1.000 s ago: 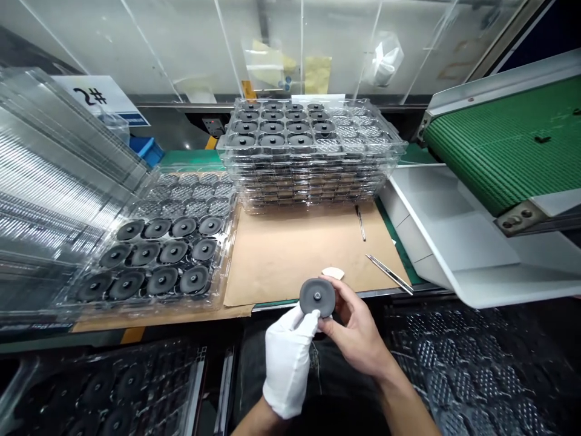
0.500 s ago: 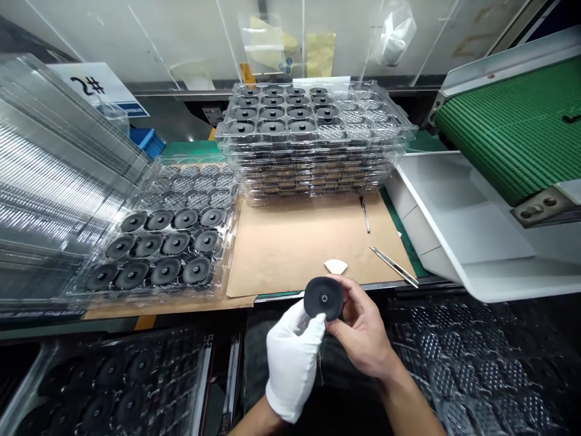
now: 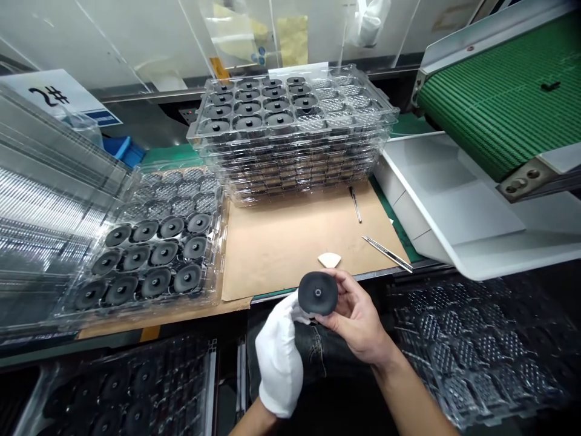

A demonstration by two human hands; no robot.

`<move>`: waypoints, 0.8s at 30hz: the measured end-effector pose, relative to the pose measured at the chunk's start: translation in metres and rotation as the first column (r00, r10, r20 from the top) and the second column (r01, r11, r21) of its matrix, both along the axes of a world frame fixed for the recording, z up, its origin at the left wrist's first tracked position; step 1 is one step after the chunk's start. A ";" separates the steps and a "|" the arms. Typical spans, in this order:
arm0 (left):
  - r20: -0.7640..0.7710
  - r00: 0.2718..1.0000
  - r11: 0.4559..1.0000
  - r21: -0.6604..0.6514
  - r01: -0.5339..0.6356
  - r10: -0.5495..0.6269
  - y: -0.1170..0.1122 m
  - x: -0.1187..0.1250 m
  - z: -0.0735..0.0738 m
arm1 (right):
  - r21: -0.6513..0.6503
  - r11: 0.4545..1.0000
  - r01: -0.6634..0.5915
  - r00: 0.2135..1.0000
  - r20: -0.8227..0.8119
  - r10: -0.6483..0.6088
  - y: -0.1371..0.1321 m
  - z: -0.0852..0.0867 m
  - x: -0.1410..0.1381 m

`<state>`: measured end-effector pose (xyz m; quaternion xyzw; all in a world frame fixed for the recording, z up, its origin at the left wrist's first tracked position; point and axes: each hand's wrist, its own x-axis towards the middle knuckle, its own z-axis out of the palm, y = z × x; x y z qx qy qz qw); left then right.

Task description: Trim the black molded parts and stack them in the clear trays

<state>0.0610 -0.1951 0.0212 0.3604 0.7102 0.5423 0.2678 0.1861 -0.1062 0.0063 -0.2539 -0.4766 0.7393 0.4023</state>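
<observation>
My two hands hold a round black disc (image 3: 318, 293) with a small metal-ringed centre hole, just in front of the work surface. My left hand (image 3: 278, 354), in a white glove, supports its lower left edge. My right hand (image 3: 356, 321) is bare and pinches the disc from the right, fingers curled behind it. A small white wedge-shaped pad (image 3: 329, 260) lies on the brown paper sheet (image 3: 276, 254) just beyond the disc. Two pairs of steel tweezers (image 3: 387, 254) rest on that sheet to the right of the pad.
A clear tray of black discs (image 3: 218, 254) sits left of the paper, and a tall stack of clear trays (image 3: 290, 163) stands behind it. A white chute (image 3: 454, 206) and green conveyor belt (image 3: 499, 103) are at right. Dark-looking clear trays lie below the bench on both sides.
The disc has turned to face me more fully, and my gloved hand sits slightly lower. The whole scene has shifted in view as my head moved.
</observation>
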 end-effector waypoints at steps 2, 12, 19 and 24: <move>-0.026 1.000 1.000 -0.025 -0.011 0.010 0.007 -0.002 0.003 | 0.020 1.000 0.011 1.000 0.016 -0.011 0.000 -0.001 -0.001; -0.441 0.860 0.957 -0.239 0.163 -0.257 0.031 -0.017 0.010 | 0.452 0.891 -0.047 0.902 0.401 -0.157 -0.009 0.014 -0.004; -0.132 0.958 0.967 -0.061 0.247 -0.253 0.022 -0.028 -0.005 | 0.442 0.894 -0.075 0.899 0.417 -0.130 -0.009 0.016 -0.008; 0.098 0.985 0.989 -0.046 0.144 -0.139 0.021 -0.028 -0.013 | 0.394 0.916 -0.077 0.915 0.392 -0.092 -0.008 0.017 -0.007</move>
